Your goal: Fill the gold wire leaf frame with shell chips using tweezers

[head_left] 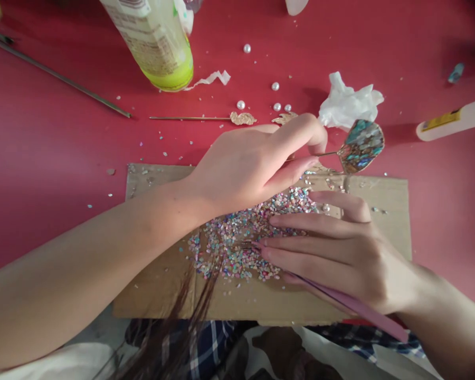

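Note:
My left hand [257, 158] reaches across the cardboard with its thumb and fingers closed on the thin metal stem of a hairpin. The hairpin's fan-shaped head [362, 145], filled with teal, brown and pale flakes, sticks out to the right of the fingertips. In my right hand [352, 253] is a pair of pink tweezers [356, 306], its tips down among a heap of small shiny shell chips [237, 253]. Whether the tips pinch a chip is too small to tell. The heap lies on a flat piece of cardboard [261, 309], partly under both hands.
Beyond the cardboard, the red table holds a bottle with a green base [170, 68], a gold leaf hairpin [241, 118], several pearl beads [275, 86] and a crumpled tissue [350, 103]. A white tube [455, 119] lies right, a thin brush [63, 76] left. Hair strands [190, 301] hang in front.

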Demonstrator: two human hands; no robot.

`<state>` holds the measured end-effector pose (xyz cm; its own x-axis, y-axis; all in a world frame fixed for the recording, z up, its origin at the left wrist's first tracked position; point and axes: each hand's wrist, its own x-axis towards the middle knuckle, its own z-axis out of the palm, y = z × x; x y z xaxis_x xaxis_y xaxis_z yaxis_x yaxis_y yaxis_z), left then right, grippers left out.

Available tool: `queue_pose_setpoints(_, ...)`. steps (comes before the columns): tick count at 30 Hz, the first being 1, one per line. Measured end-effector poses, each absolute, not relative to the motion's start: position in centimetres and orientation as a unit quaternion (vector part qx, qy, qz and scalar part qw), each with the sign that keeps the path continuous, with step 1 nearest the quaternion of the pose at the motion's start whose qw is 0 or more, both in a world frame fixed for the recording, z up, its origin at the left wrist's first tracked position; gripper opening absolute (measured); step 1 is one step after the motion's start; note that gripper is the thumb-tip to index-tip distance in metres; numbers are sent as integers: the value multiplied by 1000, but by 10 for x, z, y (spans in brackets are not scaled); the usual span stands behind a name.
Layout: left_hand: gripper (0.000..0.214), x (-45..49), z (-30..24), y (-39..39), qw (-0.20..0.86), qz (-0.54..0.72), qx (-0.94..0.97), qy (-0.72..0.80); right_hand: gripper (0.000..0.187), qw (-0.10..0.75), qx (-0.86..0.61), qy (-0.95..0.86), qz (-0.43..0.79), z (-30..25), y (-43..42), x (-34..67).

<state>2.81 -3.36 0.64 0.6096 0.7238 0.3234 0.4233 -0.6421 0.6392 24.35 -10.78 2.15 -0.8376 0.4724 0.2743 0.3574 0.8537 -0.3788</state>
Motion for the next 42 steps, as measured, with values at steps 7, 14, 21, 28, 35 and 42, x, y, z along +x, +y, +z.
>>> queue_pose_setpoints(7,11,28,5,-33,259,295,857,334,23,217,-260,-930,147,21,-106,243)
queue_pose_setpoints(14,13,27,5,-32,257,292,859,334,15,230,-273,-917,178,18,-110,239)
queue_pose_setpoints(21,19,30,0,-31,229,279,861,359,17,246,-320,-897,180,19,-109,238)
queue_pose_setpoints(28,18,30,-1,-31,215,273,869,352,16,241,-298,-895,229,17,-98,234)
queue_pose_setpoints(35,24,29,3,-30,210,260,875,351,16,236,-303,-894,232,14,-101,231)
queue_pose_setpoints(42,20,32,9,-31,227,232,868,375,17,220,-298,-901,225,17,-100,231)
